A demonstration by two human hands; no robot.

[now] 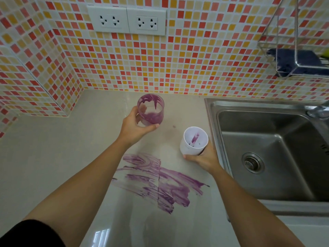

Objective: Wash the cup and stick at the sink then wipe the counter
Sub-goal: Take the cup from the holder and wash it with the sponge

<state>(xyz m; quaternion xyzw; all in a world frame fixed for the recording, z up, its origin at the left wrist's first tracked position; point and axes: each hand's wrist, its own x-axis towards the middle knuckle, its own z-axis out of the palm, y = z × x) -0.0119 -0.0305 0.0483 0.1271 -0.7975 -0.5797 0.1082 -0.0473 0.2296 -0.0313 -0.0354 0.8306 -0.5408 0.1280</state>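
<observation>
My left hand [136, 127] grips a clear cup [151, 109] coated inside with purple residue, held above the beige counter [53, 148] near the back wall. My right hand [203, 160] holds a white cup [194, 141] from below, tilted toward me, with a purple smear inside; it hovers just left of the sink's rim. A wide purple smear [160, 180] lies on the counter between my forearms. I see no stick in view.
A steel sink [267, 150] with a drain [252, 163] lies at the right, its tap [318, 111] at the far right edge. A wire rack [293, 56] holding a dark blue cloth hangs on the tiled wall. Two sockets [127, 20] sit above the counter.
</observation>
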